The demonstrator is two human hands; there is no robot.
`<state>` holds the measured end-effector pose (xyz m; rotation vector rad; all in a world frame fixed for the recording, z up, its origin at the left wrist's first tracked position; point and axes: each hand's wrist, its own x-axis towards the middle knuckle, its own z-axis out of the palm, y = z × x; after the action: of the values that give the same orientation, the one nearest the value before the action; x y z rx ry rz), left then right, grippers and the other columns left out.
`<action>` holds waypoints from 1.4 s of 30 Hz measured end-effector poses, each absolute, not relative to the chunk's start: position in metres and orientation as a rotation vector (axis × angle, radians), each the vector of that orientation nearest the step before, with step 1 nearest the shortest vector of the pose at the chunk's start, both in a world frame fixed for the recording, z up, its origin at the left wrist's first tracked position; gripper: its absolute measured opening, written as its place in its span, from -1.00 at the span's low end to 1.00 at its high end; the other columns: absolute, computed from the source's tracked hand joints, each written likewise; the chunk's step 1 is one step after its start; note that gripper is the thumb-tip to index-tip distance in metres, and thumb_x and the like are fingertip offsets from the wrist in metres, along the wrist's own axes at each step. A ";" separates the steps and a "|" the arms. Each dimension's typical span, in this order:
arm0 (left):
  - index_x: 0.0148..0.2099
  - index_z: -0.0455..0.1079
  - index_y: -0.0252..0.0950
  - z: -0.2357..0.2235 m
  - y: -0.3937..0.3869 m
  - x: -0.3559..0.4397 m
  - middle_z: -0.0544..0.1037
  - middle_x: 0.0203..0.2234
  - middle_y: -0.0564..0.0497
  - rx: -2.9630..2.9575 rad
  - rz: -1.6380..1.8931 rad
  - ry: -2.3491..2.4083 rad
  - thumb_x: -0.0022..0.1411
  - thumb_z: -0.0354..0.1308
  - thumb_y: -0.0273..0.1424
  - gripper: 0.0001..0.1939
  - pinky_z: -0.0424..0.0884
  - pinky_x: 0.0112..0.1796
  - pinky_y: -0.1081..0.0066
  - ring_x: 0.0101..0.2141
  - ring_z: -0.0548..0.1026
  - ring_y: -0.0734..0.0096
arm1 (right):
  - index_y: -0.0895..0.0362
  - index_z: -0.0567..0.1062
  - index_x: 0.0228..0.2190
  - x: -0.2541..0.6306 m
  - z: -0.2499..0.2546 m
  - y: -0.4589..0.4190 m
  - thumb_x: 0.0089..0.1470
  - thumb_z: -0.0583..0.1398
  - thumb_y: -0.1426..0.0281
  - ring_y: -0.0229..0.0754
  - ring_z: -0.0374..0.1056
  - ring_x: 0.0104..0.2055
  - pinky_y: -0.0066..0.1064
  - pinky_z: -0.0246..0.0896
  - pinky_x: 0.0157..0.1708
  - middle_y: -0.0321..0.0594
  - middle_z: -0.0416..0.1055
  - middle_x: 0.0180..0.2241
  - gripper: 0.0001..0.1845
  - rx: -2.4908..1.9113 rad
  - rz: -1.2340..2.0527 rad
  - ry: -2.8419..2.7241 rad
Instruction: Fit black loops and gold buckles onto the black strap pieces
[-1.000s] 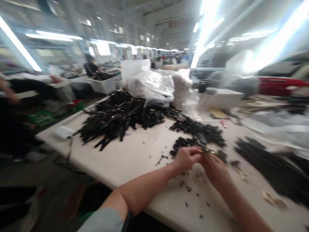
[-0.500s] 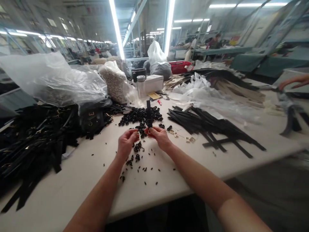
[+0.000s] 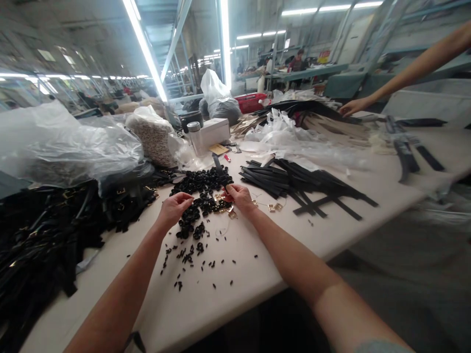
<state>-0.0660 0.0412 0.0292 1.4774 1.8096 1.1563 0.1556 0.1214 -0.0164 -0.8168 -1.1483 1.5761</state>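
Note:
My right hand [image 3: 240, 197] is closed, its thumb and fingers pinching the lower end of a black strap [image 3: 218, 165], which leans up and away to the left. Gold buckles [image 3: 231, 213] lie just beneath those fingers. To the left, my left hand [image 3: 175, 208] hovers with thumb and fingertips pressed together; whatever they may hold is too small to make out. Between and beyond both hands spreads a heap of small black rings [image 3: 198, 180]. Several tiny black pieces [image 3: 213, 264] are scattered on the table nearer to me.
Flat black straps [image 3: 312, 189] lie piled at the right, while a tangled mass of buckled black straps [image 3: 44, 235] covers the left. Plastic bags [image 3: 91, 142], a clear jar [image 3: 195, 137] and a white box [image 3: 215, 131] stand behind. A co-worker's arm [image 3: 397, 83] reaches in from the right.
The view has swung right. My hands have moved apart, and the strap in my right hand tilts left instead of standing straight. The co-worker's arm now reaches farther over the table.

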 end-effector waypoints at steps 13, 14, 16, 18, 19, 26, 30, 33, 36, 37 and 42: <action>-0.37 0.54 -0.17 0.019 0.056 -0.086 0.56 -0.42 -0.03 1.964 0.421 2.215 -0.02 0.19 -0.43 -0.87 0.29 -0.29 0.34 -0.35 0.47 0.21 | 0.18 0.49 -0.46 0.149 -0.018 0.112 -0.14 0.29 0.03 -0.35 0.35 -0.57 -0.53 0.34 -0.55 -0.28 0.46 -0.54 -0.56 -0.831 1.490 -1.294; -0.37 0.53 -0.18 0.019 0.056 -0.085 0.56 -0.42 -0.03 1.962 0.438 2.219 -0.03 0.19 -0.44 -0.87 0.29 -0.27 0.34 -0.35 0.47 0.21 | 0.18 0.48 -0.47 0.147 -0.018 0.109 -0.14 0.29 0.04 -0.37 0.33 -0.59 -0.54 0.32 -0.57 -0.28 0.46 -0.55 -0.57 -0.825 1.505 -1.319; -0.39 0.51 -0.19 0.019 0.056 -0.083 0.56 -0.41 -0.05 1.968 0.460 2.247 -0.04 0.18 -0.47 -0.87 0.30 -0.24 0.32 -0.32 0.47 0.19 | 0.19 0.48 -0.48 0.144 -0.018 0.103 -0.13 0.29 0.07 -0.38 0.31 -0.62 -0.54 0.30 -0.60 -0.29 0.45 -0.57 -0.60 -0.814 1.546 -1.374; -0.39 0.49 -0.21 0.019 0.053 -0.080 0.56 -0.41 -0.06 1.951 0.533 2.265 -0.02 0.17 -0.47 -0.89 0.32 -0.21 0.30 -0.31 0.48 0.19 | 0.19 0.48 -0.50 0.141 -0.019 0.098 -0.13 0.29 0.09 -0.37 0.32 -0.62 -0.51 0.32 -0.58 -0.29 0.45 -0.59 -0.61 -0.802 1.568 -1.432; -0.38 0.47 -0.23 0.018 0.050 -0.077 0.55 -0.43 -0.05 1.887 0.648 2.234 -0.02 0.18 -0.45 -0.91 0.33 -0.22 0.30 -0.33 0.48 0.21 | 0.19 0.47 -0.51 0.140 -0.019 0.096 -0.12 0.29 0.09 -0.35 0.33 -0.61 -0.50 0.33 -0.56 -0.29 0.44 -0.59 -0.62 -0.795 1.566 -1.457; -0.31 0.38 -0.32 0.014 0.006 -0.037 0.54 -0.46 0.04 0.795 1.589 1.357 -0.22 0.41 -0.34 -0.61 0.44 -0.33 0.45 -0.47 0.51 0.48 | 0.20 0.45 -0.53 0.135 -0.013 0.078 -0.04 0.25 0.16 -0.38 0.34 -0.62 -0.56 0.29 -0.59 -0.28 0.46 -0.58 -0.67 -0.759 1.559 -1.592; -0.33 0.37 -0.32 0.005 -0.004 -0.017 0.56 -0.47 0.03 0.513 1.628 1.188 -0.18 0.37 -0.46 -0.68 0.44 -0.40 0.56 -0.49 0.52 0.54 | 0.21 0.45 -0.52 0.132 -0.013 0.071 -0.03 0.25 0.18 -0.40 0.32 -0.63 -0.58 0.28 -0.61 -0.29 0.45 -0.59 -0.68 -0.748 1.586 -1.631; -0.32 0.40 -0.33 -0.001 -0.002 -0.010 0.57 -0.47 0.02 0.459 1.602 1.110 -0.11 0.32 -0.47 -0.75 0.45 -0.41 0.57 -0.48 0.53 0.53 | 0.20 0.46 -0.50 0.131 -0.015 0.071 -0.02 0.24 0.17 -0.40 0.32 -0.63 -0.59 0.28 -0.61 -0.30 0.44 -0.60 -0.68 -0.777 1.576 -1.639; -0.33 0.42 -0.34 -0.004 0.000 -0.009 0.58 -0.44 -0.01 0.462 1.574 1.066 -0.08 0.29 -0.48 -0.81 0.47 -0.39 0.55 -0.46 0.54 0.51 | 0.21 0.46 -0.49 0.132 -0.016 0.073 -0.01 0.24 0.15 -0.40 0.32 -0.63 -0.59 0.28 -0.61 -0.30 0.44 -0.59 -0.66 -0.786 1.546 -1.657; -0.33 0.42 -0.34 -0.005 0.000 -0.008 0.59 -0.43 -0.02 0.464 1.567 1.067 -0.08 0.28 -0.49 -0.82 0.47 -0.38 0.55 -0.45 0.54 0.51 | 0.21 0.47 -0.49 0.132 -0.017 0.073 -0.01 0.24 0.15 -0.40 0.32 -0.63 -0.59 0.28 -0.62 -0.30 0.44 -0.59 -0.66 -0.788 1.534 -1.666; -0.31 0.43 -0.34 -0.005 -0.001 -0.007 0.58 -0.45 -0.01 0.485 1.588 1.141 -0.04 0.26 -0.47 -0.83 0.47 -0.43 0.54 -0.49 0.54 0.50 | 0.21 0.49 -0.44 0.131 -0.019 0.071 0.06 0.20 0.18 -0.39 0.32 -0.62 -0.60 0.25 -0.62 -0.28 0.45 -0.57 -0.69 -0.752 1.481 -1.747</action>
<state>-0.0066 -0.0010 -0.0048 0.4851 1.1408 1.5878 0.1310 0.0711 -0.0190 -0.7523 -1.7472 1.4813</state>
